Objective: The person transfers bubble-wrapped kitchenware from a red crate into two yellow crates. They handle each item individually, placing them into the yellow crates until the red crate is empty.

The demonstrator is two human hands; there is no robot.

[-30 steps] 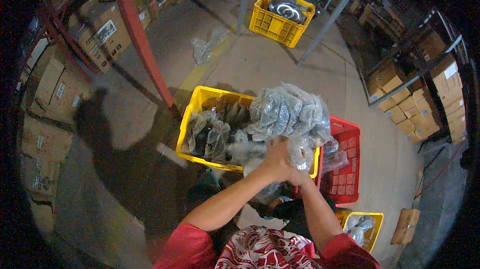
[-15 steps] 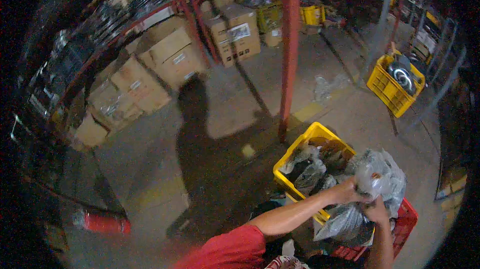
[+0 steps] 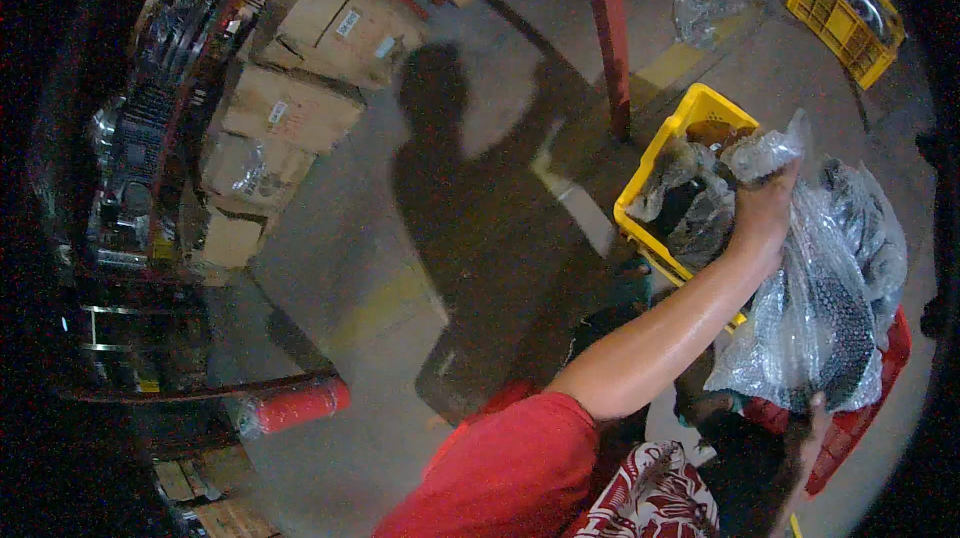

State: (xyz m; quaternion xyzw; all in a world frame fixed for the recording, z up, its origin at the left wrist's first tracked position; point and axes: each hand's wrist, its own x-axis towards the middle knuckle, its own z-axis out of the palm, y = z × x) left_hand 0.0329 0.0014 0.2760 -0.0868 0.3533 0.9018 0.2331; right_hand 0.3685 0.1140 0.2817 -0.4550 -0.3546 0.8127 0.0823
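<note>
My left hand (image 3: 766,206) is closed on the gathered top of a clear bubble-wrap bag (image 3: 815,288), holding it up over the crates. A dark object, its kind hidden by the wrap, shows inside. My right hand (image 3: 815,430) is low by the bag's bottom end, with fingertips at its lower edge; its grip is blurred. A yellow plastic crate (image 3: 626,223) stands beyond my left forearm, holding wrapped dark parts (image 3: 700,218). Under the bag, a red crate (image 3: 850,438) is partly covered. More grey wrapped bulk (image 3: 880,228) shows behind the bag.
A red post (image 3: 608,38) rises just past the yellow crate. Another yellow crate (image 3: 835,23) with parts sits at the far right, near loose plastic film (image 3: 700,13). Cardboard boxes (image 3: 290,113) line the rack on the left. A red roll (image 3: 300,406) lies at lower left.
My left hand has lifted the bag's top, and the bag now hangs stretched out. My right hand has moved from beside the left down to the bag's lower end. The view has tilted downward.
</note>
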